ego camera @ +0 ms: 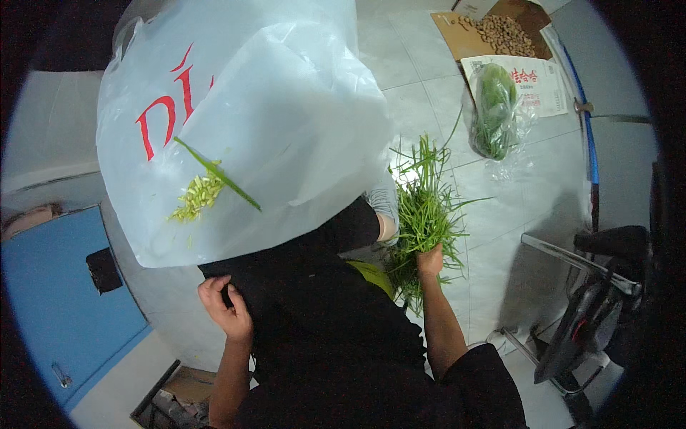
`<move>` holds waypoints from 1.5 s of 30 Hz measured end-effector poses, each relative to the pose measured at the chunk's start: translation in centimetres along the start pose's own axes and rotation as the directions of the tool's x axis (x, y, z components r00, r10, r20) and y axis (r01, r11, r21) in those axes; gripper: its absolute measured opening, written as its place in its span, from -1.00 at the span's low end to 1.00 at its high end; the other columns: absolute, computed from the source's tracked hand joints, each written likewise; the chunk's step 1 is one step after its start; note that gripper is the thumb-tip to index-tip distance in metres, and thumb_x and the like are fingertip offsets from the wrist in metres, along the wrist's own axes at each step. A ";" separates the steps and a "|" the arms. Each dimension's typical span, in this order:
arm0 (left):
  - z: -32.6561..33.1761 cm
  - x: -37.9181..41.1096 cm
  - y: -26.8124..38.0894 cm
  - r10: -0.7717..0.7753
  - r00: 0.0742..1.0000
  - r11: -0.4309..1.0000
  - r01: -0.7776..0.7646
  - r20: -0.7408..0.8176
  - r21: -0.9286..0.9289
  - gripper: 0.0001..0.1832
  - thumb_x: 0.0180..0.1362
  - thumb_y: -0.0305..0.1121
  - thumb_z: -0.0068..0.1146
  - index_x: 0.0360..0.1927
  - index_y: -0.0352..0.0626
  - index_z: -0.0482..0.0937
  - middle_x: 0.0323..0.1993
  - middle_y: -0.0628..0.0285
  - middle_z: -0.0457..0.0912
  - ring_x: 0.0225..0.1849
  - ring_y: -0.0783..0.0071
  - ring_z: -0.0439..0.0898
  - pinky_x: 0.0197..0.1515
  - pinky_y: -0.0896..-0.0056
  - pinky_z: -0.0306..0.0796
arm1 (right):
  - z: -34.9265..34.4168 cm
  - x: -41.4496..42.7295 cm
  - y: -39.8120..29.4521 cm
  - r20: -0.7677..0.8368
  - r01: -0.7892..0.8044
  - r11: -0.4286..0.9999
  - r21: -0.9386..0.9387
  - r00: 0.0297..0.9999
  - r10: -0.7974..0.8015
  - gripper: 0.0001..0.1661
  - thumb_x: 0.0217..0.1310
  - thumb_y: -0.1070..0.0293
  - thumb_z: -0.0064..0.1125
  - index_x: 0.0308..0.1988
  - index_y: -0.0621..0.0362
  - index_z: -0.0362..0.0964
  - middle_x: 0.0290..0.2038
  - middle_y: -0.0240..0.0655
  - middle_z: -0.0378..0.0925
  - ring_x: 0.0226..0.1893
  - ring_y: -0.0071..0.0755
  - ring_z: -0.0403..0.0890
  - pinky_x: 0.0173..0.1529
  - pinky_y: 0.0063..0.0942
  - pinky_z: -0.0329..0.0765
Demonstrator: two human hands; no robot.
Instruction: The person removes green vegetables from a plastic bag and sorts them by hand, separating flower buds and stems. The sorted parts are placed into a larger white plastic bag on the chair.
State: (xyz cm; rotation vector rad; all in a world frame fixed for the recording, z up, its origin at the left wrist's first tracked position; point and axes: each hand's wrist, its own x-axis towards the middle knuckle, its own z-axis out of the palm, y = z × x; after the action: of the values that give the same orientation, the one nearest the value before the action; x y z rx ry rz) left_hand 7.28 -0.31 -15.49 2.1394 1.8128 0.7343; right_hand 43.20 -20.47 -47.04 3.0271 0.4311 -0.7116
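My right hand (430, 261) reaches down at my right side into a heap of long green leafy stalks (426, 209) on the tiled floor; its fingertips are buried among them, and its grip is hidden. Beside my left thigh, my left hand (225, 307) has curled, parted fingers and holds nothing. A large white plastic bag (311, 123) with red printing is spread before me, over my knees. On it lie a small pile of short pale-green cut pieces (199, 197) and one long green leaf (230, 182) across the pile's edge.
A clear plastic bag of green vegetables (496, 112) lies on flattened cardboard at upper right, near a cardboard box holding many small brown pieces (504, 33). A metal-framed chair (584, 263) stands at right. A blue door (59, 289) is at left, with a box (185, 386) at lower left.
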 end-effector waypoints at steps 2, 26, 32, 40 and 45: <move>0.0 0.2 0.2 0.001 1.000 0.999 -0.001 -0.007 -0.053 -0.85 0.06 -0.56 -0.06 -0.27 -0.27 0.45 -0.30 0.08 0.39 -0.19 0.18 0.35 -0.05 0.26 0.23 | -3.0 -1.4 -0.1 -0.040 0.127 0.988 0.090 0.992 -0.123 -0.29 -0.26 0.17 0.37 -0.07 0.23 0.27 -0.39 0.03 0.55 -0.35 0.16 0.56 -0.27 -0.04 0.48; -0.8 -0.5 -2.0 0.010 0.997 0.942 -0.035 -0.076 -0.335 -0.72 -0.08 -0.53 0.12 -0.21 -0.22 0.51 -0.24 0.10 0.45 -0.13 0.09 0.43 -0.04 0.15 0.32 | -47.2 -20.1 -11.1 -0.150 0.780 0.494 0.384 0.580 -0.800 -0.52 -0.31 0.58 0.36 -0.22 0.27 0.42 -0.34 -0.36 0.57 -0.35 -0.51 0.54 -0.21 -0.46 0.51; -1.4 0.2 -2.7 -0.145 0.989 0.758 0.097 -0.021 -0.645 -0.62 0.03 -0.38 0.18 -0.07 -0.26 0.44 -0.30 0.17 0.50 -0.23 0.28 0.48 -0.13 0.31 0.36 | -53.6 -27.1 -22.6 -0.065 0.967 0.256 0.000 0.256 -0.965 -0.49 -0.30 0.53 0.38 -0.19 0.29 0.44 -0.29 -0.31 0.59 -0.32 -0.50 0.54 -0.14 -0.44 0.50; -2.8 0.9 -5.7 -0.408 0.838 -0.324 0.239 0.363 -0.915 -0.57 0.32 -0.07 -0.17 0.04 -0.22 0.40 -0.28 0.24 0.53 -0.26 0.43 0.52 -0.23 0.41 0.44 | -46.6 -33.8 -30.0 0.131 0.987 0.024 0.159 0.003 -0.991 -0.41 -0.23 0.29 0.39 -0.16 0.34 0.38 -0.43 0.02 0.54 -0.40 0.05 0.60 -0.31 -0.20 0.55; -0.6 -3.9 -12.0 -0.337 0.839 -0.437 0.262 0.427 -0.860 -0.40 0.33 0.07 -0.33 0.22 -0.21 0.26 -0.04 0.12 0.51 -0.05 0.24 0.51 -0.03 0.20 0.43 | -34.6 -32.6 -28.6 0.330 0.984 -0.153 -0.089 -0.116 -0.937 -0.58 -0.24 0.46 0.22 -0.27 0.30 0.28 -0.52 -0.04 0.50 -0.47 0.08 0.57 -0.40 -0.11 0.50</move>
State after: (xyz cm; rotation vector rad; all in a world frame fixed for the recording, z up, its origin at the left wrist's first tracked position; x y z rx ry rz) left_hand -3.59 -1.74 -21.71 0.2447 0.7515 1.3608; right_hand 22.66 0.68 -0.03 1.5890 2.6522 -0.6284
